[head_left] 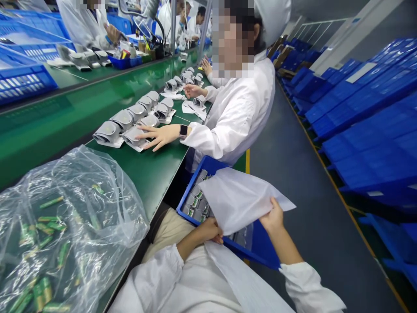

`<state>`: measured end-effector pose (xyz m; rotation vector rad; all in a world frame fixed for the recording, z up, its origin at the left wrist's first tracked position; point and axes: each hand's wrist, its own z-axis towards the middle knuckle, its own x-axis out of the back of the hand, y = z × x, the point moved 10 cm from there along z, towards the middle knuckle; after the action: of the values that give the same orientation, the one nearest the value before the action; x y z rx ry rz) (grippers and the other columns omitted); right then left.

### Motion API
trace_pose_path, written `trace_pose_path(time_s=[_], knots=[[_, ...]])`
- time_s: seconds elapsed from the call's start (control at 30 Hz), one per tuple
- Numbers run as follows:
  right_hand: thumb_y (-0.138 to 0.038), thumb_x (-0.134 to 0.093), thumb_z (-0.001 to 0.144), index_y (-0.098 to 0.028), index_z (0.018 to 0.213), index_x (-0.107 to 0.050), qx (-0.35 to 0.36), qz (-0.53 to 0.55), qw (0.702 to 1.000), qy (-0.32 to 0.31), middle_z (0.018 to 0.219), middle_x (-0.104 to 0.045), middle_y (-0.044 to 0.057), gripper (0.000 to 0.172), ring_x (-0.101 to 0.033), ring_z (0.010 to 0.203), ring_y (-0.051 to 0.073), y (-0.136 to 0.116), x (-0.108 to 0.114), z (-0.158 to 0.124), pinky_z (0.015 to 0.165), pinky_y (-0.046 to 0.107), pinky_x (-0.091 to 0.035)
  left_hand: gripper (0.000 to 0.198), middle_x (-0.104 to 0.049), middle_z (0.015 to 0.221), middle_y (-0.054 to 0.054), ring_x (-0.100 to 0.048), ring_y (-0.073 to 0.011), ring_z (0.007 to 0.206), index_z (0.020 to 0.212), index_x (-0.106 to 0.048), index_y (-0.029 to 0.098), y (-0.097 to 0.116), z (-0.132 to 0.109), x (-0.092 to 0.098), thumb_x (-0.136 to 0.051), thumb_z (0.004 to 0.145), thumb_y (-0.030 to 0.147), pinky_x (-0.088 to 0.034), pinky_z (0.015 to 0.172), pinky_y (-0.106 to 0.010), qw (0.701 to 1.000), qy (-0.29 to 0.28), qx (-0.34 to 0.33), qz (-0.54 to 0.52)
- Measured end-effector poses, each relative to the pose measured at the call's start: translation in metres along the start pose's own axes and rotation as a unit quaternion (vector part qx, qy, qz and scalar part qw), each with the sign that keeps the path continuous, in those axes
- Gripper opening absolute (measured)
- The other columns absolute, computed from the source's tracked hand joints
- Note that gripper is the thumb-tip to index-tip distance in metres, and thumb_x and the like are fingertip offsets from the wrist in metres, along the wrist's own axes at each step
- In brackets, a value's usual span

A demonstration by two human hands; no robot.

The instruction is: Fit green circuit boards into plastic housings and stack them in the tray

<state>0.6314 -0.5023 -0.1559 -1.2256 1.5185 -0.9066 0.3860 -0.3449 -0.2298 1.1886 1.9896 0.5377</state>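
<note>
A thin white sheet (241,198), which looks like paper or thin foam, is stretched between my hands above a blue crate (195,176). My left hand (210,230) is closed on its lower left corner. My right hand (273,217) pinches its right side, thumb on top. Under the sheet, rolled grey cuffs (197,191) with green-and-white pieces fill the crate's visible part; the sheet hides the others. A second white strip (243,276) runs from near my left hand down across my lap.
On the green bench (166,174), a clear plastic bag (107,187) holds several green-and-gold batteries (44,289). Rows of grey cuffs (130,115) stand beyond. A co-worker's hand (163,137) touches one. Stacked blue crates (374,126) line the right side of the aisle.
</note>
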Motion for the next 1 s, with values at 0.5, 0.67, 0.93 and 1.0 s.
trace_pose_path(time_s=[0.5,0.67,0.93,1.0], knots=[[-0.062,-0.095,0.072,-0.016,0.114,-0.078,0.035,-0.074,0.991,-0.104,0.102,-0.084,0.011,0.064,-0.082,0.099,0.034,-0.059,-0.073,-0.032,0.091,0.051,-0.071,0.032,-0.069,0.080,0.001,-0.066,-0.0087,0.057,0.087,-0.049,0.020,0.015,0.001,0.081,-0.080,0.096,0.027,-0.059,0.064,-0.023,0.981,0.129,-0.049,-0.137],[-0.066,-0.078,0.084,-0.017,0.107,-0.081,0.002,-0.057,0.981,-0.187,0.101,-0.085,0.015,0.054,-0.079,0.120,0.041,-0.066,-0.106,-0.043,0.108,0.057,-0.064,0.024,-0.068,0.078,0.001,-0.063,-0.0074,0.055,0.090,-0.052,0.019,0.020,-0.004,0.084,-0.072,0.102,0.025,-0.055,0.060,-0.020,0.981,0.140,-0.039,-0.130],[-0.056,-0.086,0.081,-0.020,0.085,-0.081,0.305,-0.273,0.904,-0.120,0.081,-0.080,0.009,0.037,-0.079,0.087,0.033,-0.127,-0.127,-0.097,0.087,0.042,-0.066,0.022,-0.060,0.071,0.004,-0.054,-0.0095,0.054,0.090,-0.052,0.021,0.033,-0.024,0.097,-0.073,0.095,0.022,-0.053,0.060,-0.023,0.967,0.227,-0.055,-0.104],[-0.053,-0.082,0.089,-0.022,0.078,-0.079,0.432,-0.357,0.815,-0.143,0.076,-0.078,0.009,0.033,-0.077,0.079,0.030,-0.144,-0.147,-0.133,0.081,0.041,-0.065,0.022,-0.059,0.075,0.004,-0.055,-0.0098,0.061,0.091,-0.054,0.021,0.055,-0.050,0.100,-0.076,0.094,0.025,-0.051,0.064,-0.022,0.951,0.264,-0.128,-0.098]])
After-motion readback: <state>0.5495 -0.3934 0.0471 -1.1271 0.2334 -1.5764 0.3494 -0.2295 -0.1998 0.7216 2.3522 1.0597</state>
